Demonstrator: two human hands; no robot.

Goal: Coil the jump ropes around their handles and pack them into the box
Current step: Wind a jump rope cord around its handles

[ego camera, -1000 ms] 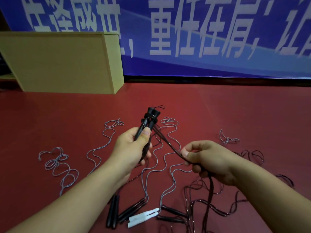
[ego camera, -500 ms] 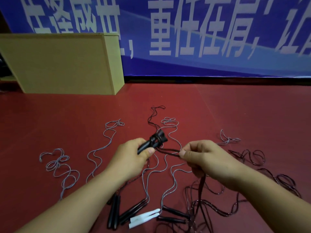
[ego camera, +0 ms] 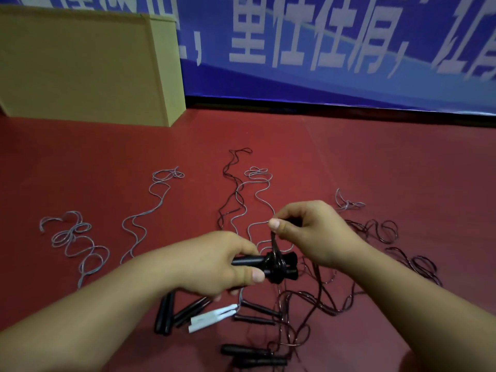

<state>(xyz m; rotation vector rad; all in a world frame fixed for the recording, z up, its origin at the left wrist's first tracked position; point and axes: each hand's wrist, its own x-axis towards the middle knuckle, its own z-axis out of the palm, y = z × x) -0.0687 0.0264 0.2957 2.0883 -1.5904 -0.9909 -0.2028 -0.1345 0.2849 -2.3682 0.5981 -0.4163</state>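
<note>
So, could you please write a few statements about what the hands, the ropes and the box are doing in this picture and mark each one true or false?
1. The left hand grips a pair of black handles lying roughly level. True.
2. The right hand rests flat on the floor. False: it is raised above the handles, pinching the dark rope.
3. Some dark rope is already coiled around the held handles. True.
4. The white handles are inside the cardboard box. False: they lie on the red floor, near the person.
5. Every rope on the floor is dark. False: several grey ropes lie there too.
</note>
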